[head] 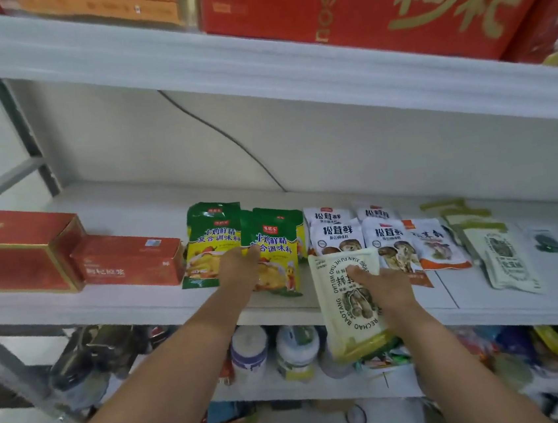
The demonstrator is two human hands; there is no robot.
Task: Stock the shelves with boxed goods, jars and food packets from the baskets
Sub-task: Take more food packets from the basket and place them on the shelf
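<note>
Well, our right hand (387,284) pinches the cream packet (348,328), thumb on top. The packet overhangs the shelf (108,305) front edge. Our left hand (238,267) touches the green packets (274,243) — we cannot tell how its fingers lie. Bare shelf stretches behind.

Both bare forearms are reaching up and forward, side by side. The left hand (240,267) is lying back-up with its fingers stretched ahead, fingertips touching a green and yellow packet (275,242). The right hand (383,286) is pinching a cream packet (346,321), its thumb lying on the printed face.
</note>
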